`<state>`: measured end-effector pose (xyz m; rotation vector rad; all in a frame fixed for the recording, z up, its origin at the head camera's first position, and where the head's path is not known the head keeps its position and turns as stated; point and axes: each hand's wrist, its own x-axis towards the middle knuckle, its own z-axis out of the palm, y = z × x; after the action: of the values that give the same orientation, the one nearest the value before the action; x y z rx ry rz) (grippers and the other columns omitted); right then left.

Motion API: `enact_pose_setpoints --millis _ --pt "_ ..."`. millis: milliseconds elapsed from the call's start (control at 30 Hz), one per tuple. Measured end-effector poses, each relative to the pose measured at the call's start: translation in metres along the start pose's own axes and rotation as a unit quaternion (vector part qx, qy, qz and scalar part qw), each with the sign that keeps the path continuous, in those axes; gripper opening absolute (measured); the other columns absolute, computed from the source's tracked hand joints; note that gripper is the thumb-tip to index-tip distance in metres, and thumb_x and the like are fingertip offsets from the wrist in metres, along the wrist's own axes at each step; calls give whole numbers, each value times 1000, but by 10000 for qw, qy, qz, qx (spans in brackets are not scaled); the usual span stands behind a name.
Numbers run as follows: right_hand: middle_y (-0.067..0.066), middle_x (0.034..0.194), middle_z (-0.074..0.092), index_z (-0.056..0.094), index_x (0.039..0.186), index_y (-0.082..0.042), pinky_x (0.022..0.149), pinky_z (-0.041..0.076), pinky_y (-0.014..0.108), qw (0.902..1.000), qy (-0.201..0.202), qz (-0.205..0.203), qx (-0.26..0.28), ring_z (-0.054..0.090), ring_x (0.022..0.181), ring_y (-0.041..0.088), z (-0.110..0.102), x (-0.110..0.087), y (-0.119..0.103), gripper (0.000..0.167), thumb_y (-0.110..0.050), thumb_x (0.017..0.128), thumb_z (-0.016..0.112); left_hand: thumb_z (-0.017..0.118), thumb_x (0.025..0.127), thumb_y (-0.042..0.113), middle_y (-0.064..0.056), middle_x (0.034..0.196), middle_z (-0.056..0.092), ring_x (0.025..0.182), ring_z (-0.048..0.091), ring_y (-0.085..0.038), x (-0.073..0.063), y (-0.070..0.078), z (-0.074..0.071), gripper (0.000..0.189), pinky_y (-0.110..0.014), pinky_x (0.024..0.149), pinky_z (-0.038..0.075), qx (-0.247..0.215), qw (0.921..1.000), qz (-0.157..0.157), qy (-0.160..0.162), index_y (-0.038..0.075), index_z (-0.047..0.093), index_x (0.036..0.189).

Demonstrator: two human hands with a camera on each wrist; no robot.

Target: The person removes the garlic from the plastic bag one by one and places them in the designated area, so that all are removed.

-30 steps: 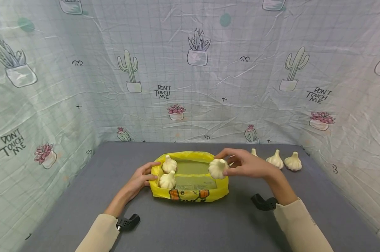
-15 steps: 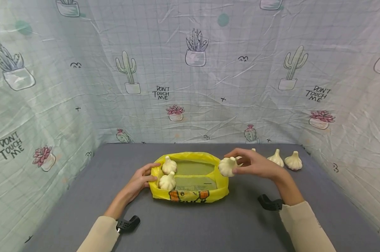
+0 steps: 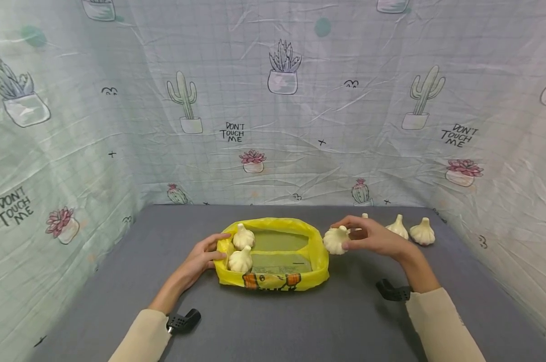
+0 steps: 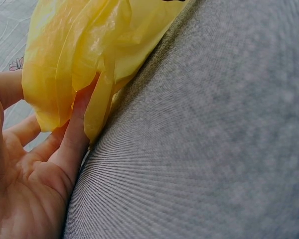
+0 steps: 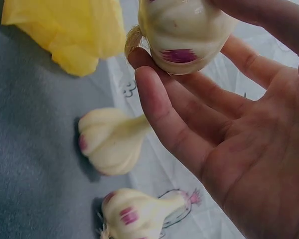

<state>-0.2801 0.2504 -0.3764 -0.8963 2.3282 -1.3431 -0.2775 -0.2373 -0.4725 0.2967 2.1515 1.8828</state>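
Note:
In the head view my left hand (image 3: 199, 259) holds the left end of a yellow plastic bag (image 3: 277, 280), whose rim is spread open. Up close in the left wrist view, its fingers lie against and partly behind the bag's folds (image 4: 70, 55). Two garlic bulbs (image 3: 243, 237) sit inside at the bag's left end. Just off the right rim, my right hand (image 3: 371, 237) grips another garlic bulb (image 3: 335, 241) with thumb and fingers. The right wrist view shows this bulb (image 5: 184, 35), with root fibres and a purple patch, raised above the grey surface.
More garlic bulbs, one at the back right (image 3: 422, 232) and one beside it (image 3: 397, 227), stand on the grey table (image 3: 273, 327). Another is mostly hidden behind my right hand. A cactus-print sheet (image 3: 300, 151) encloses the back and sides.
My right hand has moved to the right with the garlic bulb, from over the bag's right end to just beyond its rim. The left hand and the bag have stayed put.

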Motion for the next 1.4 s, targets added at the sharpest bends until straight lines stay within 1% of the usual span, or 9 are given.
enact_pose_setpoints --millis 233,333,500,633,733,900,1200,1300,1400 --pt "25 153 49 59 140 -7 91 57 31 9999 136 63 -39 51 134 48 -6 -1 10 46 -14 96 72 62 97 11 -24 162 38 120 62 -23 1 2 0 66 -36 88 60 -33 10000 47 -23 11 39 158" --pt "26 153 49 58 140 -6 92 57 30 9998 180 105 2 47 136 51 -8 -3 14 47 -14 95 72 63 97 11 -24 162 38 118 63 -22 1 2 -1 66 -36 87 60 -17 10000 58 -24 10 39 158" --pt "26 153 47 58 140 -4 90 58 32 9996 164 186 159 48 134 50 -10 -6 21 47 -11 95 71 63 97 11 -24 162 39 116 63 -21 1 0 0 66 -36 86 60 -8 10000 79 -42 11 39 158" --pt "25 152 48 58 139 -3 92 57 32 9995 187 224 96 47 136 48 -11 -7 27 47 -11 95 71 62 97 11 -24 162 37 115 63 -20 1 -1 0 66 -36 86 59 6 9999 83 -77 10 38 159" --pt "25 152 48 59 139 -3 96 55 36 9994 206 264 66 44 139 51 -12 -9 30 47 -12 94 72 62 97 11 -24 162 38 115 64 -20 1 -2 0 66 -36 86 60 2 9999 79 -77 10 38 159" --pt "25 154 47 59 139 -5 103 50 51 9993 216 297 13 35 145 57 -13 -11 36 47 -13 94 72 62 97 11 -24 162 38 116 63 -21 2 -2 -1 66 -36 86 59 32 10000 56 -73 11 38 159" --pt "27 158 43 58 141 -4 108 42 70 9988 221 423 -82 36 144 59 -14 -12 46 51 -17 94 73 62 97 11 -24 162 38 117 63 -22 2 -3 -1 65 -36 86 59 48 9999 57 -79 11 39 158" --pt "26 158 44 57 142 -2 109 40 72 9988 234 430 -93 36 145 58 -14 -12 48 53 -18 94 73 62 97 10 -24 162 38 117 63 -22 3 -3 0 65 -36 86 59 22 10000 56 -72 11 39 158" --pt "25 155 48 57 141 -2 108 43 68 9987 229 434 -115 42 142 52 -14 -12 49 53 -17 93 73 62 97 10 -24 162 38 117 63 -22 3 -3 0 65 -36 86 59 11 10000 56 -62 11 39 158"
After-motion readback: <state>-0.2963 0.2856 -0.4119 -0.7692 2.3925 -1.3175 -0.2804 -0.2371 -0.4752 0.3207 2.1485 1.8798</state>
